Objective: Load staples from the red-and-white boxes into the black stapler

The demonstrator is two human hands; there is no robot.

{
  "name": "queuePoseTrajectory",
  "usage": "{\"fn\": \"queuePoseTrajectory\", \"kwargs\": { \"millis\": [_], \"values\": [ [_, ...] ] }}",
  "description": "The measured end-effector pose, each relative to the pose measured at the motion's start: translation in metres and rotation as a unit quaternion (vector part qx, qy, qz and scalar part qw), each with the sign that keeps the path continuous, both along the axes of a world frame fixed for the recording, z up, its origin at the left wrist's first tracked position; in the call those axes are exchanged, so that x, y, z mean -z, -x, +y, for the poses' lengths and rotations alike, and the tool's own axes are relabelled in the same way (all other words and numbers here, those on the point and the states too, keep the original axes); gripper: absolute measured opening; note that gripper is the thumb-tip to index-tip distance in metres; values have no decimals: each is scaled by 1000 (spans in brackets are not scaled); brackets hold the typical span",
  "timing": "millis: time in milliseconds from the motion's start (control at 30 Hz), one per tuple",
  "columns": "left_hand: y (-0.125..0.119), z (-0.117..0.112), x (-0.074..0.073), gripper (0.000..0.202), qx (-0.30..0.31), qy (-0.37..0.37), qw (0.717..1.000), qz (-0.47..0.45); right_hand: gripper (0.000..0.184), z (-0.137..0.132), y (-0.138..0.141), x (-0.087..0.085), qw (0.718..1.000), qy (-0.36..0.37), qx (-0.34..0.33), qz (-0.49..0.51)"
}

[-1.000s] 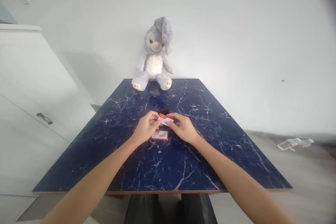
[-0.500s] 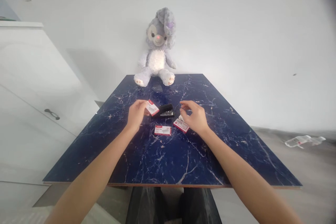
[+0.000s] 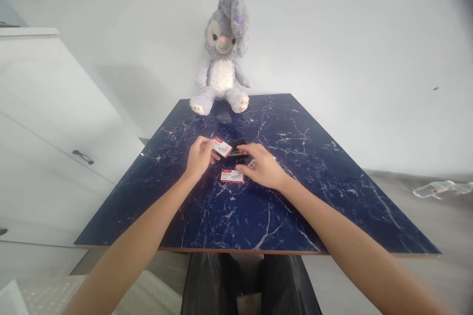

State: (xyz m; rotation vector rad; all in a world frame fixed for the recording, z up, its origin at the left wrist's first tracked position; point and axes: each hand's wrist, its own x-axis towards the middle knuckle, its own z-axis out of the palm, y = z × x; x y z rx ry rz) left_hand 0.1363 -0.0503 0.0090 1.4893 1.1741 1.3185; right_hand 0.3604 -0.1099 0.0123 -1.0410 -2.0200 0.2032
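A small red-and-white staple box (image 3: 222,148) is pinched in my left hand (image 3: 200,158), tilted above the table. Behind it lies a black stapler (image 3: 238,143), partly covered by the box and my fingers. My right hand (image 3: 263,166) reaches over the stapler's right end with its thumb and fingers apart; whether the fingertips touch the stapler I cannot tell. Flat on the table, another staple box (image 3: 231,177) lies by my right thumb. A third box (image 3: 252,163) is mostly hidden under my right hand.
The blue marbled table (image 3: 236,221) carries a grey plush rabbit (image 3: 223,69) seated at its far edge against the wall. To the left stands a white cabinet (image 3: 55,123). A clear plastic bottle (image 3: 438,188) lies on the floor at the right.
My right hand has moved left, over the stapler's end and close to the flat box. My left hand, still holding its staple box, has shifted slightly right. The camera view has tilted down.
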Motion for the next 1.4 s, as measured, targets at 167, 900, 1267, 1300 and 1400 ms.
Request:
{"fn": "queuePoseTrajectory", "kwargs": {
  "millis": [167, 900, 1267, 1300, 1400],
  "values": [
    [-9, -13, -3, 28, 101, 37, 994, 5, 60, -13, 21, 5, 999, -11, 18, -31],
    [-10, -13, -4, 30, 92, 96, 987, -92, 37, -6, 5, -6, 995, -4, 75, 72],
    [-6, -8, 0, 26, 46, 91, 987, -126, 33, -6, 4, -8, 993, -3, 89, 74],
    [-6, -7, 0, 26, 39, 90, 988, -123, 35, -6, 4, -8, 993, -4, 92, 75],
    [-5, -7, -1, 23, 23, 83, 991, -107, 35, -6, 3, -6, 993, -23, 89, 69]
  ]
}}
